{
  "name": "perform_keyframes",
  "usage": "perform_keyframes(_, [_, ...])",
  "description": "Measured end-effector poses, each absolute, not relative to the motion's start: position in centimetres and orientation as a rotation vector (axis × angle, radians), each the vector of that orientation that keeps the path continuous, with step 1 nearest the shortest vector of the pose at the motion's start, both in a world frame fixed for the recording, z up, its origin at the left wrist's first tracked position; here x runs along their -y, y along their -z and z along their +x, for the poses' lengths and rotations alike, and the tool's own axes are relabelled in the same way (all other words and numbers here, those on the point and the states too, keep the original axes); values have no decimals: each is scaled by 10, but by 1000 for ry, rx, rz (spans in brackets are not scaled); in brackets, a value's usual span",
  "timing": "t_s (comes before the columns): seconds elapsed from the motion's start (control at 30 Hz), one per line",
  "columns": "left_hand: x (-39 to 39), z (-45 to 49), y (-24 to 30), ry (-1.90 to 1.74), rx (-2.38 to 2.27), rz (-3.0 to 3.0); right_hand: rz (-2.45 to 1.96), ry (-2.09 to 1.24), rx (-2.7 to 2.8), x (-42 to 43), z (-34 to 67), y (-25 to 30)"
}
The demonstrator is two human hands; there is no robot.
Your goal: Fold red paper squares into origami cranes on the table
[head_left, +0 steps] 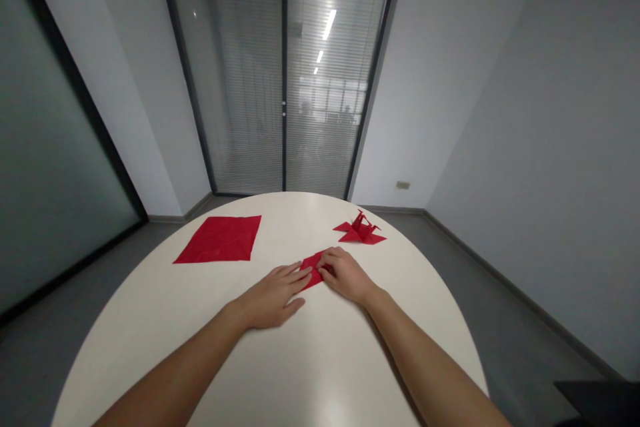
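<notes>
Now left hand (273,297) lies splayed, ungripping, on folded red paper (315,277); right hand (348,275) curls at its right end, pinch unclear; red paper birds (359,234) beyond it.

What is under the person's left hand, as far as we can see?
The left hand reaches over part of a red paper on the white table. What lies directly beneath the hand is covered and cannot be seen.
</notes>
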State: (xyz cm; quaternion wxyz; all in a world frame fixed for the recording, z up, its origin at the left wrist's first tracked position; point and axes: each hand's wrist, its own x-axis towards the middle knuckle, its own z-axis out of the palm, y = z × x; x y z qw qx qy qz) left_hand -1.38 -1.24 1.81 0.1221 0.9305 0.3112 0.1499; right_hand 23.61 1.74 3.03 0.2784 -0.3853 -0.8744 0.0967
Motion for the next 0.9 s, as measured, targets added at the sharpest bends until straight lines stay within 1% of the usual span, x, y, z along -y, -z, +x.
perform_keyframes(0.2, [14, -9, -20, -435, -923, 2710, -947, -385, 2462, -10, 249, -41])
perform_keyframes(0.37, [16, -7, -25, -558, -927, 2744, -897, -389, 2491, -6, 248, -45])
perform_keyframes(0.53, [11, -10, -21, -578, -965, 2738, -853, -365, 2495, -5, 245, -47])
perform_keyframes(0.63, [10, -12, -19, -524, -991, 2729, -851, -310, 2524, -6, 245, -46])
perform_keyframes(0.9, [18, -10, -27, -194, -1070, 2679, -903, -166, 2642, -3, 240, -50])
